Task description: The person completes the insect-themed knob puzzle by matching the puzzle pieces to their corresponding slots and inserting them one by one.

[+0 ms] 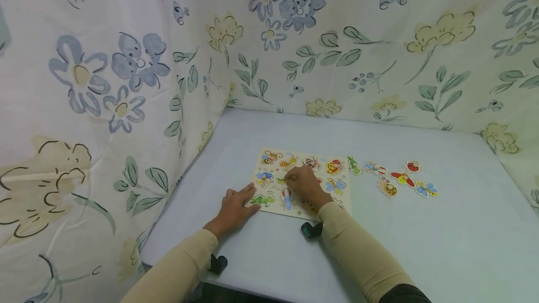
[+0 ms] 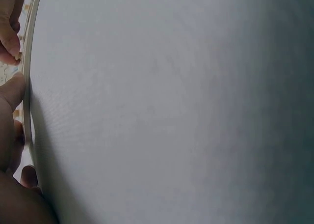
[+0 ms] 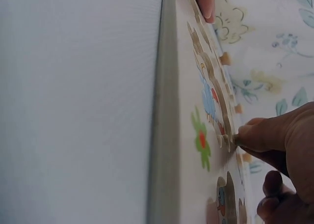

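Note:
A wooden insect puzzle board (image 1: 275,205) lies flat on the table, with pictured insects in cut-out recesses. My right hand (image 1: 306,183) is over its middle, thumb and fingertips pinching a small puzzle piece (image 3: 237,139) close over the board. Most of that piece is hidden by the fingers. My left hand (image 1: 235,207) rests at the board's left edge, fingers extended and thumb by the lower left corner. Beside it in the board is a green grasshopper picture (image 1: 263,199). In the left wrist view the left thumb (image 2: 13,89) lies along the board's edge.
Right of the board lie several loose insect pieces: a green one (image 1: 354,166), a ladybug (image 1: 413,166), a red-and-yellow one (image 1: 403,179) and a blue-winged one (image 1: 426,189). Floral curtains (image 1: 320,60) stand behind the white table (image 1: 421,247). Black wrist devices (image 1: 311,230) sit near both wrists.

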